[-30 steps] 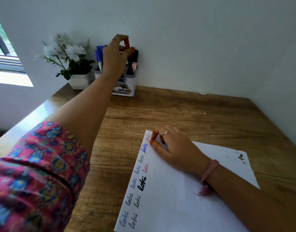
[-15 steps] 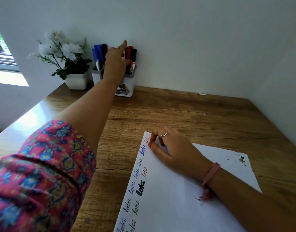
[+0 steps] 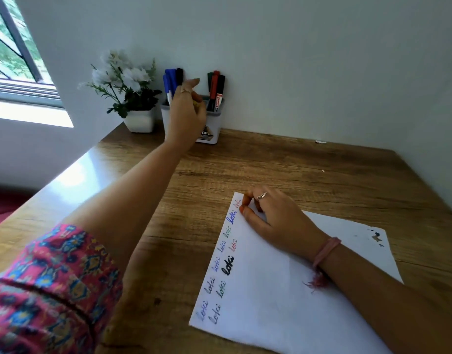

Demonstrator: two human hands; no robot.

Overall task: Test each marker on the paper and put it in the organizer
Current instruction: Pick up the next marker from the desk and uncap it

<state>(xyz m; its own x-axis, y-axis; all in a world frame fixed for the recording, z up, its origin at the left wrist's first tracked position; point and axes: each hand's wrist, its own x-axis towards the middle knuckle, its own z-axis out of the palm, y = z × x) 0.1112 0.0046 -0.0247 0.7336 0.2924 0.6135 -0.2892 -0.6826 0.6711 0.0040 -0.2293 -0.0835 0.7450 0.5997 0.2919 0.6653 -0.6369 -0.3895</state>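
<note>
A white organizer (image 3: 215, 125) with a grey rim stands at the back of the desk against the wall. Blue and black markers (image 3: 171, 79) stand in its left side, and red, green and black markers (image 3: 215, 86) in its right side. My left hand (image 3: 186, 116) hovers just in front of the organizer with loosely spread fingers and nothing in it, hiding the organizer's middle. My right hand (image 3: 273, 219) rests with curled fingers on the top left corner of the white paper (image 3: 271, 292). Several test words in different colours run along the paper's left edge.
A white pot of white flowers (image 3: 133, 98) stands just left of the organizer. A window (image 3: 13, 60) is at the far left. The wooden desk (image 3: 309, 172) meets walls behind and on the right. The paper's far right corner has dark stains (image 3: 377, 237).
My left hand lowered the red marker into the organizer's right side, let go of it, and has drawn back a little, now empty. My right hand has stayed on the paper.
</note>
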